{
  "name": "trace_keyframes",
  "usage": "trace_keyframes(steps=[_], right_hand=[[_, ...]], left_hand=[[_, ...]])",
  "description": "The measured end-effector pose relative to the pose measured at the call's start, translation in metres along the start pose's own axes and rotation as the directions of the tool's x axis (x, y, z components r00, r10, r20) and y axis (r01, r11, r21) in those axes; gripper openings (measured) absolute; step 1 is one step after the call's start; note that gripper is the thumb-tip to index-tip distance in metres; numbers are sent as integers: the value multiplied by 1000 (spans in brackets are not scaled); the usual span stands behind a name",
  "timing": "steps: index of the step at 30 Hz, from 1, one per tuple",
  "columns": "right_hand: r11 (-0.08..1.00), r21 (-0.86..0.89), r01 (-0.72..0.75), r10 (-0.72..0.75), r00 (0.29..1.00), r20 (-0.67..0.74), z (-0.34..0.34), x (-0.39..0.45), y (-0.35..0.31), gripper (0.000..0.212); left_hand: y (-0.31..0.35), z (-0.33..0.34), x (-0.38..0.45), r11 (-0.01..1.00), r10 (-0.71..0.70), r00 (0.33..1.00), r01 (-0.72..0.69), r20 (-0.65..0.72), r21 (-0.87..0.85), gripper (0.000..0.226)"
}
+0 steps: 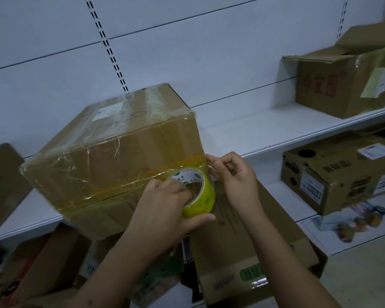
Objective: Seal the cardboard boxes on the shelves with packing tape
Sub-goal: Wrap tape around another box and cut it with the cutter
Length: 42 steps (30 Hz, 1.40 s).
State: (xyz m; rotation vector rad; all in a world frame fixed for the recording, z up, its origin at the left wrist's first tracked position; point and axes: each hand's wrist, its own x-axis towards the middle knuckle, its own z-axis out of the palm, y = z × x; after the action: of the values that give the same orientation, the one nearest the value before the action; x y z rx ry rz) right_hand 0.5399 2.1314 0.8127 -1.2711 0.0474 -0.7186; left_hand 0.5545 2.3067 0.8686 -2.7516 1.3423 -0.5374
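Both my forearms reach up from the bottom of the view to the front edge of the white metal shelf. My left hand grips the yellow-green roll of packing tape, fingers curled through its core and thumb under its rim. My right hand pinches the loose clear end of the tape between curled fingertips, just beside the right front corner of the large brown cardboard box. That box sits tilted on the shelf, its front overhanging the shelf's front edge, wrapped in shiny clear tape with a yellowish band across its near side. The roll touches that near side low at the right. Further right on the same shelf stands an open brown carton with red characters. Below it, 1 printed brown carton with round holes rests on the lower shelf, well apart from my hands.
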Motion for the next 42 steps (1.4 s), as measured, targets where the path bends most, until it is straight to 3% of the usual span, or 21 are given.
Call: trace_keyframes(steps=[6,11,20,26,28,30,32,35,42], right_hand=[[997,57,-50,48,998,44,-3,13,7,19],[994,21,-105,104,993,62,-1,28,5,16],[937,-262,-231,256,965,65,9,48,10,23],[776,-589,-226,266,964,-20,4,57,8,42],[821,-543,-176,189,981,-34,6,53,9,35],[878,-478,-19,7,1000,-28,8,45,7,18],[923,-376,81,-80,997,19,7,36,7,6],[974,-219,54,-40,997,70,5,24,12,12],[983,-162,80,-87,996,-33,19,23,26,21]], left_hand=[[-27,-8,-8,987,137,987,-129,87,-92,58],[-39,-6,-3,975,158,986,-163,-42,-151,59],[-49,7,-1,960,148,980,-175,-135,-219,53],[-59,14,4,937,176,972,-214,-159,-274,53],[-60,15,6,932,181,969,-223,-167,-286,53],[-61,15,7,925,179,969,-225,-171,-306,53],[-62,15,7,918,177,970,-224,-167,-328,53],[-63,15,8,910,178,971,-225,-161,-348,52],[-63,19,12,907,177,968,-232,-181,-353,47]])
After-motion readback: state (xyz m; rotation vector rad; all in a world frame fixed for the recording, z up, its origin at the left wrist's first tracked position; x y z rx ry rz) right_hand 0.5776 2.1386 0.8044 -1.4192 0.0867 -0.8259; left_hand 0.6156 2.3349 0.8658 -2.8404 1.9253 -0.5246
